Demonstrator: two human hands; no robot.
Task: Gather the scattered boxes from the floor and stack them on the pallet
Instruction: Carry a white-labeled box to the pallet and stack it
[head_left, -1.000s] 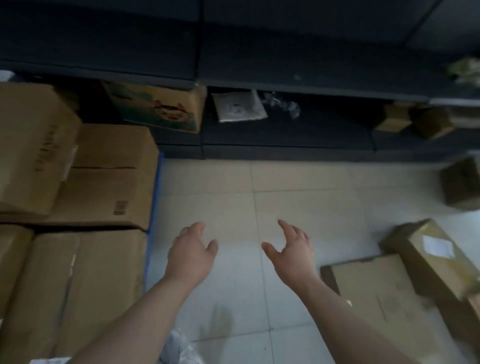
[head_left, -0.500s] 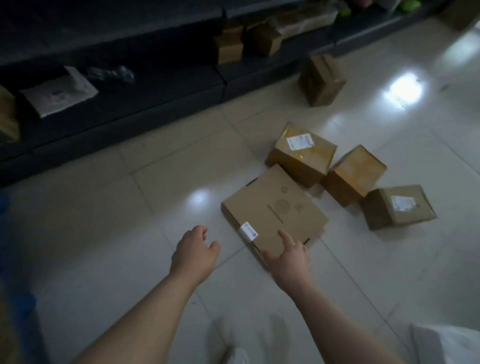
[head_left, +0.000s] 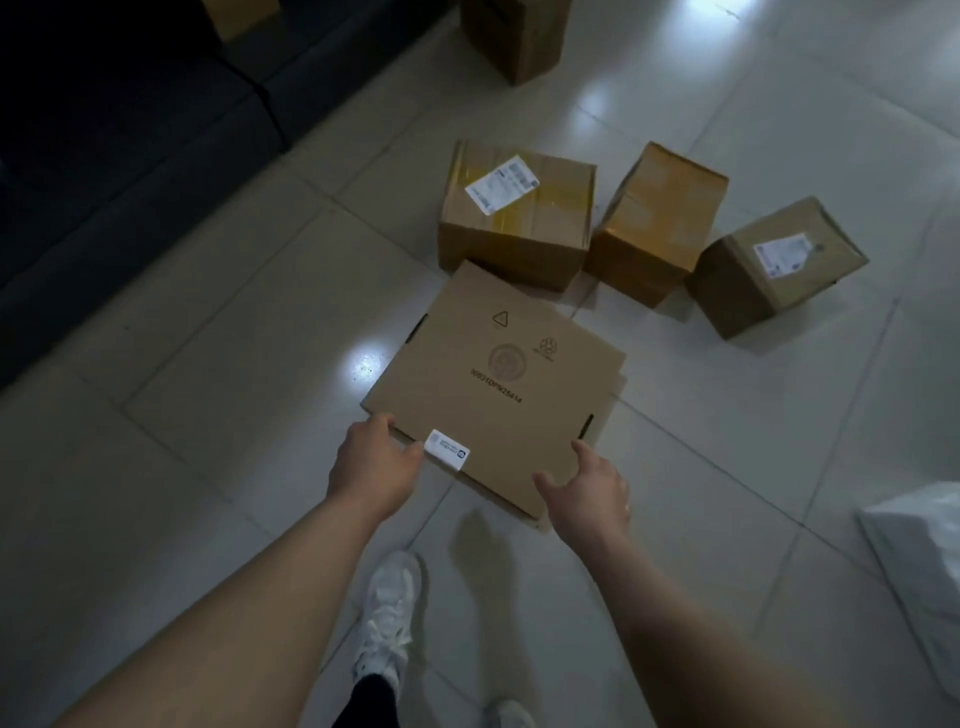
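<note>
White sneaker (head_left: 389, 618): nearest, on tiled floor (head_left: 208, 415).
Left hand (head_left: 374, 465): grip curled round near-left corner of flat cardboard box (head_left: 498, 384) lying on floor.
Right hand (head_left: 589, 491): grip apart, above near-right corner.
Taped boxes (head_left: 657, 223): three, just behind it.

Behind the flat box (head_left: 498, 384) stand three boxes (head_left: 657, 223) abreast.

Stockroom: labelled cartons (head_left: 514, 218), dark shelving (head_left: 130, 130).
</note>
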